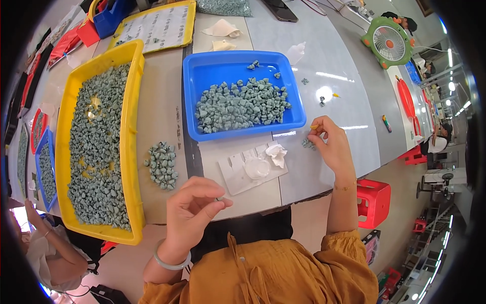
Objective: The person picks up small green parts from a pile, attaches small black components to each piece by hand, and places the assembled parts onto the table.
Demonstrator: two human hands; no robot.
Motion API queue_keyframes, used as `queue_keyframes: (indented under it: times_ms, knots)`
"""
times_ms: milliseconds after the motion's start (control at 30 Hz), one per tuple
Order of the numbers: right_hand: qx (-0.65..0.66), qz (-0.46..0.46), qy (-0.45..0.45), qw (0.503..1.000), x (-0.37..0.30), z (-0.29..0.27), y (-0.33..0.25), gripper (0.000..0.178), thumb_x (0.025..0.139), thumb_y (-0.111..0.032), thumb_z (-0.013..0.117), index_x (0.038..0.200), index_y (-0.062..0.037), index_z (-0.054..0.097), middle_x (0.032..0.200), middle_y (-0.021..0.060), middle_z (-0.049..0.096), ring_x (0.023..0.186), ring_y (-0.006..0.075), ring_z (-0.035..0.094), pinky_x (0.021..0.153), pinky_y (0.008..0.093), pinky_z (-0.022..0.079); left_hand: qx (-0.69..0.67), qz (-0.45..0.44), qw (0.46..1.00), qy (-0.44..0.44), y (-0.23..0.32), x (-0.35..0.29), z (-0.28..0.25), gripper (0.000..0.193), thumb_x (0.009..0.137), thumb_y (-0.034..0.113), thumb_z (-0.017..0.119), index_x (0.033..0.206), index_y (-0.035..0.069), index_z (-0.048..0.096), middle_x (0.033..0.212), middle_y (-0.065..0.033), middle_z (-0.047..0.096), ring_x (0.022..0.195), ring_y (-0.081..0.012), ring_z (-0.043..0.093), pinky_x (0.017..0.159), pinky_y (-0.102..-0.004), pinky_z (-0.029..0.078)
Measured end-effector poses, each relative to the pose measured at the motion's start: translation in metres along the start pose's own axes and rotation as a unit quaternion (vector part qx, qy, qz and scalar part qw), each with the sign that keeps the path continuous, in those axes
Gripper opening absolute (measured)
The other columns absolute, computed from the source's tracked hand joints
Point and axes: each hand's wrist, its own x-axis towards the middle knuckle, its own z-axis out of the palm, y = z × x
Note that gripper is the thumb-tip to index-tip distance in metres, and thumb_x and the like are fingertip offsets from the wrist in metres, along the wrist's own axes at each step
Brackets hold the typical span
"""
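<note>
My left hand [192, 209], with a bracelet at the wrist, is at the table's near edge. Its thumb and fingertips pinch a small grey-green piece [219, 199], mostly covered by the fingers. Farther right, my right hand [331, 147] is closed at the fingertips on a tiny yellow piece [314, 126], too small to tell its kind. Beside those fingers lie a few grey-green pieces [307, 144]. Between my hands a light plate [234, 186] carries a clear round dish [257, 168] and a crumpled white tissue [276, 154]. Beyond it a blue tray [223, 136] holds many grey-green pieces.
At left stands a long yellow tray [135, 152] full of similar pieces, with a loose pile [163, 166] beside it. A white bottle [295, 52], a phone [280, 10] and a green fan [387, 43] are farther back. A red stool [374, 203] stands right. Another person's arm [58, 243] shows lower left.
</note>
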Motion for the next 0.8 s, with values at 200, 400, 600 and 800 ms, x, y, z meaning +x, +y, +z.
queue_keyframes:
  times_ms: [200, 400, 600, 800]
  knots:
    - [0.006, -0.021, 0.005, 1.0, -0.002, 0.005, 0.004, 0.021, 0.071, 0.002, 0.06, 0.089, -0.0047, 0.05, 0.071, 0.0038, 0.06, 0.066, 0.0134, 0.053, 0.062, 0.0258, 0.038, -0.016, -0.026, 0.999, -0.01, -0.008, -0.004, -0.002, 0.02, 0.077, -0.012, 0.053, 0.093, -0.002, 0.059, 0.097, -0.0097, 0.05, 0.086, -0.0175, 0.055, 0.081, -0.0346, 0.051]
    - [0.019, 0.013, 0.058, 0.998, -0.004, -0.001, 0.008, 0.019, 0.073, 0.001, 0.059, 0.089, -0.0053, 0.05, 0.074, 0.004, 0.063, 0.069, 0.0127, 0.055, 0.064, 0.0255, 0.038, -0.03, -0.038, 0.999, -0.017, -0.008, -0.007, -0.004, 0.016, 0.08, -0.008, 0.052, 0.094, -0.003, 0.059, 0.096, -0.01, 0.05, 0.089, -0.0174, 0.054, 0.083, -0.0358, 0.05]
    - [-0.039, -0.024, 0.051, 0.998, -0.005, -0.001, 0.003, 0.02, 0.071, 0.001, 0.061, 0.086, -0.0052, 0.05, 0.073, 0.0043, 0.064, 0.07, 0.014, 0.057, 0.065, 0.0267, 0.038, -0.034, -0.041, 0.999, -0.014, -0.01, -0.007, -0.004, 0.013, 0.081, -0.006, 0.052, 0.092, -0.003, 0.058, 0.095, -0.0098, 0.049, 0.087, -0.0174, 0.054, 0.082, -0.0357, 0.05]
    - [-0.029, -0.022, 0.063, 0.997, -0.005, 0.004, 0.003, 0.021, 0.069, 0.002, 0.062, 0.084, -0.0048, 0.05, 0.073, 0.0038, 0.063, 0.07, 0.0142, 0.058, 0.066, 0.0274, 0.039, -0.045, -0.044, 0.998, -0.02, -0.013, -0.008, -0.003, 0.012, 0.081, -0.006, 0.052, 0.091, -0.003, 0.058, 0.095, -0.01, 0.05, 0.086, -0.0174, 0.054, 0.081, -0.0351, 0.051]
